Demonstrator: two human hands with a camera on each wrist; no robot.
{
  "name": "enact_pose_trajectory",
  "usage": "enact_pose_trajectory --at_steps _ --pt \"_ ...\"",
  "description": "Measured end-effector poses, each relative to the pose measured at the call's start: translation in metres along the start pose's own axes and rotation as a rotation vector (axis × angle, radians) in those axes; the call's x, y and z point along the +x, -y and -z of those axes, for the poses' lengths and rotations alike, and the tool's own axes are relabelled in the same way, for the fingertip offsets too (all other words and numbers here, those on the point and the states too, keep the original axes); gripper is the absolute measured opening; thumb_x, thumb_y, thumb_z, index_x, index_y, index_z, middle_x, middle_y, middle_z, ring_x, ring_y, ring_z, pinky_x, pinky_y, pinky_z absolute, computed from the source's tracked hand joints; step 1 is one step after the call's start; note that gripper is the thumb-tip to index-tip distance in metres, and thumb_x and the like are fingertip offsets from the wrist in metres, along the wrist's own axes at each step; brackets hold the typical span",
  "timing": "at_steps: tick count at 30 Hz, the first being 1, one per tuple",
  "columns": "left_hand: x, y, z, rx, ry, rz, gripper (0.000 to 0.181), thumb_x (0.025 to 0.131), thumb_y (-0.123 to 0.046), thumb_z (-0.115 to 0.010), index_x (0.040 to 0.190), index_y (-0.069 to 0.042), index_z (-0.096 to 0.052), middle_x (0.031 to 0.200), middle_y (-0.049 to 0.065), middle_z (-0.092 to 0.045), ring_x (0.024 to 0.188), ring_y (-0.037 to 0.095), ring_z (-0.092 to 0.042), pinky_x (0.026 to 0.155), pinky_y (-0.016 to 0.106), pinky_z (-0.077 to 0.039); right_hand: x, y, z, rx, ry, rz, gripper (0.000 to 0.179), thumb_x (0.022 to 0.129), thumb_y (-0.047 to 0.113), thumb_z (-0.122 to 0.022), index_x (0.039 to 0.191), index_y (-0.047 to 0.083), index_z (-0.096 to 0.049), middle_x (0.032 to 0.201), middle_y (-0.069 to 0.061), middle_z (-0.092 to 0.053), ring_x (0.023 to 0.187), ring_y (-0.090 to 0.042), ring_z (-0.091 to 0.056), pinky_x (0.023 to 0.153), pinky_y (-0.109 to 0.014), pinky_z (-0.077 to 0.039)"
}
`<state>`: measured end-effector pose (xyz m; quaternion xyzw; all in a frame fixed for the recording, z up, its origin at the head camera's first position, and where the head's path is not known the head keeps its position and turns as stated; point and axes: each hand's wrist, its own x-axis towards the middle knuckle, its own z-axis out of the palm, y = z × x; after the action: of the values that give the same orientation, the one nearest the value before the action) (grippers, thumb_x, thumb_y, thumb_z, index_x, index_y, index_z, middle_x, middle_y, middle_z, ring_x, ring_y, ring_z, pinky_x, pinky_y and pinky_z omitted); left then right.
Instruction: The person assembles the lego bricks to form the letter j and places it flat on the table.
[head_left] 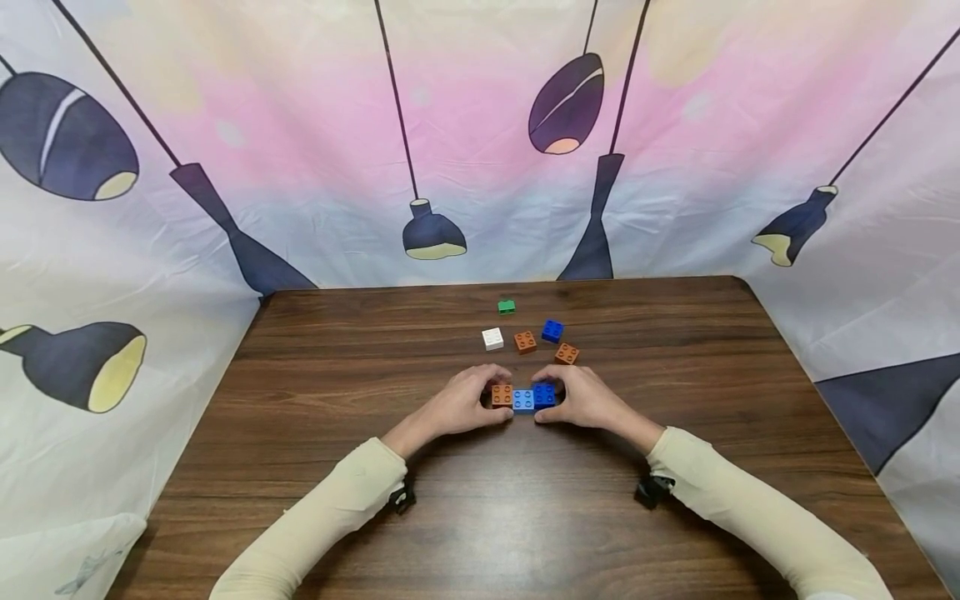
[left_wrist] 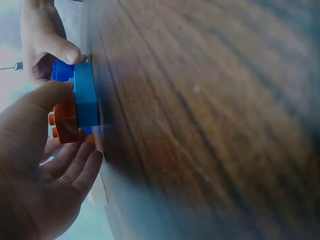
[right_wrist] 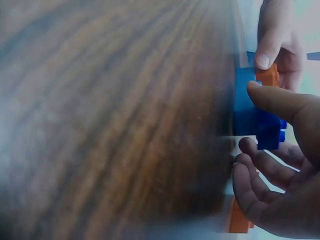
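A light blue brick [head_left: 523, 401] lies low on the table. On its left end sits an orange brick [head_left: 502, 395], and a dark blue brick [head_left: 543, 395] sits on its right end, with light blue studs showing between them. My left hand [head_left: 468, 400] pinches the orange brick, thumb on the near side and fingers behind. From the other side my right hand [head_left: 587, 397] pinches the dark blue brick in the same manner. The left wrist view shows the orange brick [left_wrist: 66, 122] overhanging the light blue brick [left_wrist: 86, 95]. Fingertips behind the bricks are partly hidden.
Beyond the hands lie loose bricks: white [head_left: 492, 338], green [head_left: 506, 307], a second dark blue brick [head_left: 552, 331], and two more orange ones, a left orange brick [head_left: 525, 342] and a right orange brick [head_left: 567, 353]. A patterned cloth [head_left: 480, 167] hangs behind the wooden table [head_left: 337, 350].
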<state>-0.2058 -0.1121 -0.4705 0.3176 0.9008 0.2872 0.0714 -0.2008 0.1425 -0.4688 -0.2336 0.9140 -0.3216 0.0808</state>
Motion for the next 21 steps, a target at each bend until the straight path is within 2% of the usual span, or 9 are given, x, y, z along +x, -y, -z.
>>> enact_pose_trajectory --at_steps 5,11,17,21 --pt "0.003 -0.003 -0.005 0.017 -0.014 -0.022 0.062 0.088 -0.042 -0.079 0.137 -0.009 -0.059 0.132 0.006 -0.064 0.127 0.025 -0.055 0.109 0.045 -0.042 -0.007 0.0 0.013 0.035 -0.012 0.008 0.056 0.078 0.027 -0.091 0.127 0.01 -0.069 0.116 -0.004 -0.072 0.099 -0.02 -0.067 0.085 -0.041 -0.056" --pt "0.011 -0.01 -0.013 0.001 -0.012 -0.046 0.06 0.088 -0.044 -0.08 0.135 -0.01 -0.061 0.129 0.004 -0.065 0.122 0.023 -0.056 0.105 0.043 -0.044 -0.015 -0.001 0.032 0.063 -0.042 0.052 0.057 0.082 0.018 -0.088 0.134 0.009 -0.065 0.121 -0.007 -0.071 0.106 -0.024 -0.066 0.085 -0.043 -0.056" --pt "0.019 -0.013 -0.02 -0.001 0.001 -0.036 0.059 0.089 -0.044 -0.078 0.135 -0.011 -0.063 0.129 0.004 -0.066 0.121 0.022 -0.058 0.105 0.045 -0.044 -0.016 -0.01 0.044 0.079 -0.129 0.038 0.051 0.085 0.018 -0.085 0.132 0.007 -0.066 0.123 -0.011 -0.07 0.109 -0.029 -0.067 0.083 -0.043 -0.058" --pt "0.023 -0.015 -0.022 -0.022 0.023 -0.018 0.057 0.091 -0.044 -0.077 0.136 -0.012 -0.063 0.131 0.005 -0.066 0.123 0.024 -0.057 0.107 0.048 -0.043 -0.013 -0.019 0.048 0.058 -0.193 0.002 0.048 0.086 0.021 -0.085 0.129 0.006 -0.068 0.121 -0.012 -0.071 0.108 -0.029 -0.067 0.087 -0.047 -0.055"
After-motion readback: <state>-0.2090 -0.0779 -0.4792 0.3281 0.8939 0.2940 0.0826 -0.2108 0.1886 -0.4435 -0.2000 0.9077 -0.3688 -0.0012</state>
